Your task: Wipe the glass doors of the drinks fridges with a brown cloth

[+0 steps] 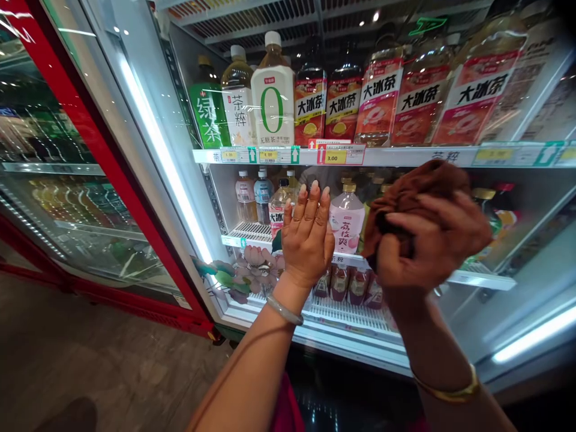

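While the right hand (432, 246) curls firmly around a crumpled brown cloth (420, 186), the left hand (307, 240), to its left, is spread flat, fingers extended, grasping nothing; bottled drinks (272, 102) line shelves (391, 157) beyond and above both.

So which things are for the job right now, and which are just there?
In use: brown cloth, bunched in the right hand; probably glass door, left hand seemingly flat on it.

Just there: green tea bottle; iced tea bottles; lychee drink bottle; price tags; flower decal.
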Motion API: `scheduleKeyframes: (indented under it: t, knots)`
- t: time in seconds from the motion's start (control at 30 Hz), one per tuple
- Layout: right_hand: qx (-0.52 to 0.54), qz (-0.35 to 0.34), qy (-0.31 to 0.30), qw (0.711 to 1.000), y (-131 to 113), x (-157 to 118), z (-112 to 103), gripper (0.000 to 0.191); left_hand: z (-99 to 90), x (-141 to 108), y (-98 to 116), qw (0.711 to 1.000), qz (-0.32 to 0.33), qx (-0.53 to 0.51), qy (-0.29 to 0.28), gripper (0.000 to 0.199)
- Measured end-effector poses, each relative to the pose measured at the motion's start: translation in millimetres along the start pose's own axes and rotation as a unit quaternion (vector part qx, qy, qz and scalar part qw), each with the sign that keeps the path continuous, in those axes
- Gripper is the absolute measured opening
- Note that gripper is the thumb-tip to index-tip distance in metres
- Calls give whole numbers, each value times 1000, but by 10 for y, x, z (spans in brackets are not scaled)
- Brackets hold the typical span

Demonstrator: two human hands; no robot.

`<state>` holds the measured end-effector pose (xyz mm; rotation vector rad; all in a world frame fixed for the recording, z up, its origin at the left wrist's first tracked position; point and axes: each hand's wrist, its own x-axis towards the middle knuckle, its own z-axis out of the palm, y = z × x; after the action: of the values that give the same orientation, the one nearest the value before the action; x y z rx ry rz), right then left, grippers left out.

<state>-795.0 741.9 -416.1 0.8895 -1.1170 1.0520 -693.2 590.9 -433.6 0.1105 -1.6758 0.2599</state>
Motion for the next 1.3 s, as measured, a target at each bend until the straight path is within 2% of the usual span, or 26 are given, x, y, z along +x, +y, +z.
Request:
scheduleKeyframes:
  t: [0.17, 0.23, 0.3, 0.4, 0.47, 0.57, 0.67, 0.73, 0.83, 0.97, 1.03, 1.13, 1.23, 1.3]
  knots:
    - [45, -55, -67, 995, -428, -285, 175, 18, -1, -4, -12, 1000, 1, -3, 10, 65]
    - [57, -74, -86, 992, -407, -244, 159, 18, -2, -10, -16, 1000, -1, 1, 7, 65]
    - [59, -69, -75, 993, -259, -113, 85, 17, -6, -11, -13, 1000, -4, 5, -3, 65]
    - [23, -4, -30, 999, 7, 79, -36, 19, -13, -4, 0, 1000, 3, 10, -1, 64]
    - [0, 24, -5, 1000, 73, 92, -46, 21, -16, 3, 7, 1000, 6, 12, 3, 64]
    - [13, -12, 5, 1000, -74, -88, 63, 23, -13, 11, 8, 1000, -1, 12, -2, 64]
    - [43, -54, -30, 997, -326, -306, 192, 23, -5, 10, -1, 1000, 1, 6, 9, 63]
    - [52, -73, -62, 994, -387, -340, 213, 22, 0, 5, -9, 1000, 5, 2, 18, 62]
    - [60, -91, -68, 992, -200, -190, 119, 22, 4, -8, -16, 1000, 3, 2, 6, 63]
    - [15, -42, -8, 999, 211, 49, -42, 29, 6, -23, -14, 1000, 2, -7, 2, 66]
    - [-2, -37, 8, 999, 246, 45, -42, 32, 6, -25, -10, 1000, 2, -9, 3, 66]
    - [13, -34, 5, 999, 2, -129, 57, 27, 4, -18, -3, 1000, 0, -6, 2, 65]
    - [43, -52, -41, 997, -329, -326, 162, 22, 3, -10, -4, 1000, 0, -4, 4, 65]
    - [52, -79, -69, 993, -407, -357, 174, 22, 5, -9, -8, 1000, 3, -4, 11, 63]
